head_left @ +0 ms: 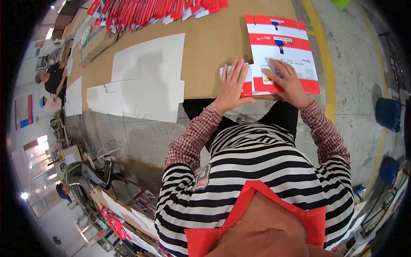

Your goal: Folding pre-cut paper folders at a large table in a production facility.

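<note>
A red and white printed carton blank [280, 55] lies at the table's near right edge, with a blue figure printed on it. My left hand [232, 84] rests flat with fingers stretched over a smaller red and white flap [247, 89] at the blank's left side. On the blank's near part lies my right hand [291, 82], palm down, its fingers spread and slightly bent. Neither hand grips anything that I can see. What lies under the palms is hidden.
White cardboard sheets [150, 81] lie on the brown table [209, 47] to the left. A pile of red and white folded cartons [145, 15] fills the far side. Blue stools [388, 115] stand on the right. Other people [55, 79] are at work on the left.
</note>
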Demonstrator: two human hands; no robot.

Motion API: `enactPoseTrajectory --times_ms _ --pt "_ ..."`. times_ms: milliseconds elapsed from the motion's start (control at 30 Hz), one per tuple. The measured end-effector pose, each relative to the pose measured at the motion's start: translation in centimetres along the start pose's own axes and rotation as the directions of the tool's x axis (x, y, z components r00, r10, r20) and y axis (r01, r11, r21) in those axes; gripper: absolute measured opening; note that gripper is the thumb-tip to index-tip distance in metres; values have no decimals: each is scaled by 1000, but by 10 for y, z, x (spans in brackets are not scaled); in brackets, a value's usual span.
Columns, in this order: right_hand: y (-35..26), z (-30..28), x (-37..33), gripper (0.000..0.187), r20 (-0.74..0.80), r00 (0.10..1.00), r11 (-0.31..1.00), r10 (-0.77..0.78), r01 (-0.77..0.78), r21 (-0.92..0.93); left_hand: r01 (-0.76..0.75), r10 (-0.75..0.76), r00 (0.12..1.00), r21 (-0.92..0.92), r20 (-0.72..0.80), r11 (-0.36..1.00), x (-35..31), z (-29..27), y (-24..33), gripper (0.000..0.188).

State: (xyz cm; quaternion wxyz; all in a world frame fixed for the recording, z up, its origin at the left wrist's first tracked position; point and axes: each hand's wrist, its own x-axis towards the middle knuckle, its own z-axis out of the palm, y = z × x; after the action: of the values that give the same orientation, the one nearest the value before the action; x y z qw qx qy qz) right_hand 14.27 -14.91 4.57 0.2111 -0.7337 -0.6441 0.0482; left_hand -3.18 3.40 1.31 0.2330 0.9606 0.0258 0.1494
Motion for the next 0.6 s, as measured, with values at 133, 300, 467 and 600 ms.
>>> enactPoseTrajectory --times_ms 133,300,467,600 --pt "7 5 -3 78 0 1000 1000 31 -31 -5 35 -38 999 56 38 998 8 7 -2 104" --pt "6 16 -7 71 4 1000 999 -8 8 -32 41 -73 988 229 134 972 13 15 -2 95" --pt "18 14 -11 59 28 998 997 -58 59 -45 101 -139 984 287 115 953 23 18 7 76" --pt "55 7 -46 47 -146 963 967 225 -240 -90 199 -247 964 353 96 914 43 18 2 65"
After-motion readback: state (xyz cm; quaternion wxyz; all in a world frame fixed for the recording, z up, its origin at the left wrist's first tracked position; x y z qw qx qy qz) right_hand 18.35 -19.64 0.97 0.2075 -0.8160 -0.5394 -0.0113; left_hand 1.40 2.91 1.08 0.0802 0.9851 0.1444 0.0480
